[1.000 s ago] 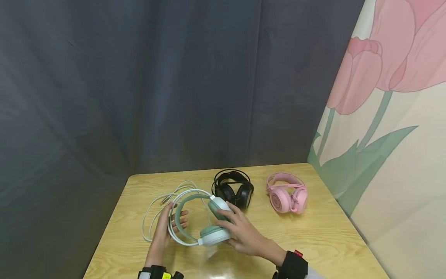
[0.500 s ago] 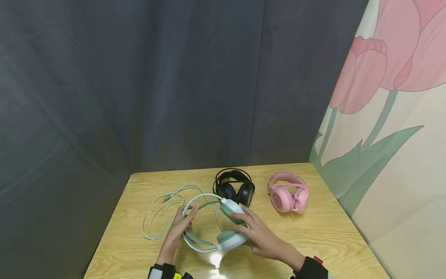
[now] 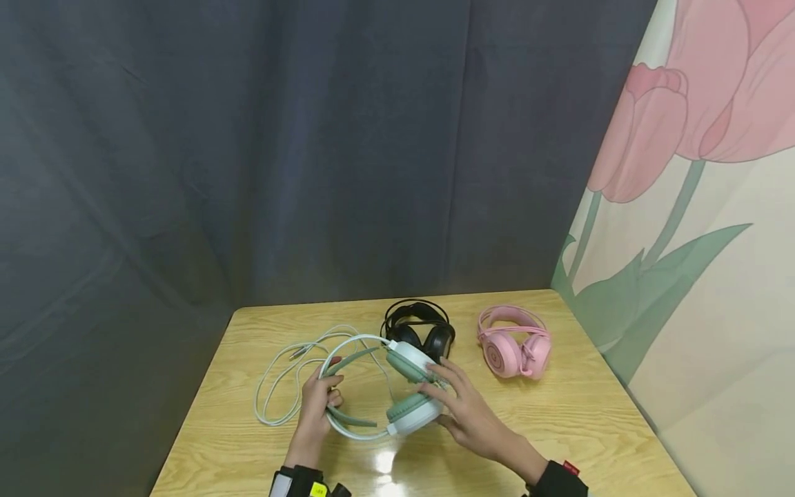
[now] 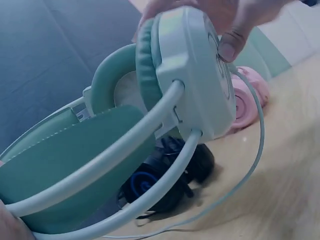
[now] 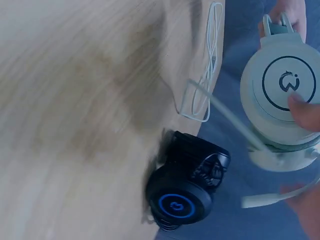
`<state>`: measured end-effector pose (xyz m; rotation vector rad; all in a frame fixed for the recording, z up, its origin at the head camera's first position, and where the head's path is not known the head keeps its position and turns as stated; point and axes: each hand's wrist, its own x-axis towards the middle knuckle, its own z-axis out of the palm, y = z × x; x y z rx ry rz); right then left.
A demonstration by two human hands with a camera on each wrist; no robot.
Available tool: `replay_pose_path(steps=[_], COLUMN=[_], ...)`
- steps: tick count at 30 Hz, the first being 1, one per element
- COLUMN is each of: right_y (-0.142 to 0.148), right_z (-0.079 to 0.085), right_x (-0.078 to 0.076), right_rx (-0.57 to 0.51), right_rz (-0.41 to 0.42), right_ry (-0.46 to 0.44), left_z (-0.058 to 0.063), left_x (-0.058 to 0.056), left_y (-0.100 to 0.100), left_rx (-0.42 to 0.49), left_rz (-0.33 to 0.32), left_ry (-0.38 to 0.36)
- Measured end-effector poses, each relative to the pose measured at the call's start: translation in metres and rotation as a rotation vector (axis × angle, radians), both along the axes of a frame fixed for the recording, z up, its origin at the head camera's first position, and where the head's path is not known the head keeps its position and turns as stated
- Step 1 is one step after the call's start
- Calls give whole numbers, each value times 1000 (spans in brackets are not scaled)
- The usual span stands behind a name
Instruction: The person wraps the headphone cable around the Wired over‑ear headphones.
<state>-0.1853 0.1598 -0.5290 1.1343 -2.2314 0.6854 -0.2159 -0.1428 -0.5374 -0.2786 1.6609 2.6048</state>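
White-and-green over-ear headphones (image 3: 413, 412) are held up over the table between both hands. My left hand (image 3: 315, 404) grips the headband at its left, fingers curled round the white double hoop and green inner strap (image 4: 75, 160). My right hand (image 3: 475, 421) holds the ear cups from the right; its thumb (image 5: 306, 114) presses the round logo on one cup's outer face. The ear pads face each other with a gap between them. A thin white cable (image 4: 260, 135) runs down from one cup. In the right wrist view a white microphone boom (image 5: 257, 200) sticks out below the cups.
Black headphones (image 3: 438, 339) stand just behind the held pair, partly covered by it. Pink headphones (image 3: 499, 355) sit further right. Loose loops of white cable (image 3: 256, 399) lie on the wooden table (image 3: 571, 428) at left. A dark curtain (image 3: 348, 172) hangs behind.
The white-and-green headphones and both hands have shifted right, and the cups have tilted up slightly. My left hand's fingers, earlier stretched through the headband, now curl round it.
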Motion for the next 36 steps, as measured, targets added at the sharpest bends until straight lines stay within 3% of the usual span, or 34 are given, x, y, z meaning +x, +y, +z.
replay_pose_path(steps=[6,10,17,24,31,36], right_y=[1,3,-6,-22,-26,-19], right_z=[-17,-31,-49,-53,-51,-51], right_x=[5,6,7,6,6,6], right_rx=[-284,-364,-259,-359,-336,-334], right_rz=[-236,-310,-265,-182,-248,-217], right_ry=[17,57,-41,-48,-57,-155], left_z=[7,11,17,18,13,14], left_x=[1,0,0,1,2,3], left_y=[-10,-11,-7,-4,-5,-12], left_rx=[127,204,306,344,376,426], left_rz=[94,104,75,73,60,100], left_ry=[-59,-81,-67,-81,-80,-80])
